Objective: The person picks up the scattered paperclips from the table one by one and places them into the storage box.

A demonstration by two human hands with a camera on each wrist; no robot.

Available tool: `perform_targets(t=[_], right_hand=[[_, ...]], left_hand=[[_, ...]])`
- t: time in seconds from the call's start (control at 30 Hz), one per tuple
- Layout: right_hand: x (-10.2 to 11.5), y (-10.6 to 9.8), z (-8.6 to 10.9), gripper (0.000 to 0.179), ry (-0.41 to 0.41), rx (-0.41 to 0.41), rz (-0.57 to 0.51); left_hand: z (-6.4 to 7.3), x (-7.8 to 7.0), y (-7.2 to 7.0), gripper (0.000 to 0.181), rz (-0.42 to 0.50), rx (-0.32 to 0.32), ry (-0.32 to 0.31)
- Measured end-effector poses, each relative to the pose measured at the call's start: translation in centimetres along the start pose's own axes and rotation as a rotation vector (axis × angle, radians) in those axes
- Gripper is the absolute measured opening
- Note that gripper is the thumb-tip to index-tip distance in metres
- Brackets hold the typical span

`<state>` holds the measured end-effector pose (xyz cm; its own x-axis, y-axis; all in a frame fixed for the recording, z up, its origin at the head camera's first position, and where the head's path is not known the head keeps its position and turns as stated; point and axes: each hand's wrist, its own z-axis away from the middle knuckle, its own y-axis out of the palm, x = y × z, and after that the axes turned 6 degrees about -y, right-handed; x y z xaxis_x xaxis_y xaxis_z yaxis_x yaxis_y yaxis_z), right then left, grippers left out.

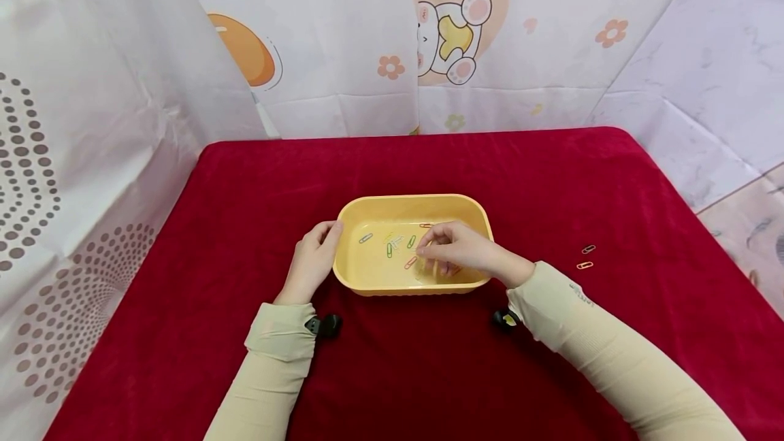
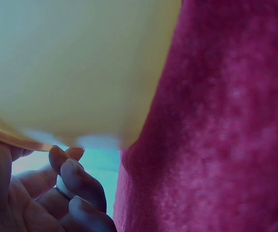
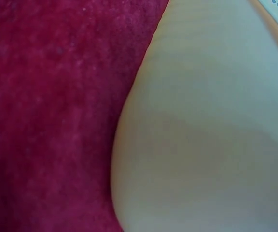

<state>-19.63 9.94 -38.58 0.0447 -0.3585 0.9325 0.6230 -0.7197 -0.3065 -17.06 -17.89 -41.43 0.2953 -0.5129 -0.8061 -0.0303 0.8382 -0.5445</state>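
Note:
A yellow plastic tub (image 1: 416, 289) sits on the red cloth, its outer wall filling much of both wrist views. My left hand (image 1: 308, 263) grips its left rim, thumb on top and fingers outside below the edge. Inside lie several paper clips: a grey one (image 1: 365, 238) at the left, a green one (image 1: 388, 250) beside some white ones, and a red one (image 1: 411, 263) nearer the front. My right hand (image 1: 463, 249) reaches over the right side into the tub, thumb and index finger close together above the clips. I cannot tell whether a clip is between them.
Right of the tub, a dark paper clip (image 1: 589, 249) and an orange-yellow paper clip (image 1: 584, 265) lie on the red cloth (image 1: 282, 182). White printed curtains (image 1: 343, 33) hang behind and beside the table.

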Motion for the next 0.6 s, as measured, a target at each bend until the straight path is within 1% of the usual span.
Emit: perform_targets(t=[0.1, 0.27, 0.4, 0.5, 0.6], right_hand=[[0.2, 0.0, 0.3, 0.019, -0.044, -0.025, 0.037], [1.2, -0.1, 1.7, 0.014, -0.134, -0.102, 0.205], [2.0, -0.4, 3.1, 0.011, -0.179, -0.159, 0.311], [2.2, -0.7, 4.0, 0.008, -0.217, -0.186, 0.388], [2.1, -1.3, 5.0, 0.006, -0.251, -0.222, 0.492]], left_hand=[[0.0, 0.0, 0.1, 0.058, -0.002, -0.002, 0.004], [0.0, 0.0, 0.0, 0.057, -0.004, -0.002, 0.004], [0.0, -0.1, 0.0, 0.056, -0.001, -0.002, 0.004], [0.0, -0.1, 0.0, 0.056, -0.004, -0.003, 0.001], [0.0, -0.1, 0.1, 0.057, -0.007, -0.001, -0.004]])
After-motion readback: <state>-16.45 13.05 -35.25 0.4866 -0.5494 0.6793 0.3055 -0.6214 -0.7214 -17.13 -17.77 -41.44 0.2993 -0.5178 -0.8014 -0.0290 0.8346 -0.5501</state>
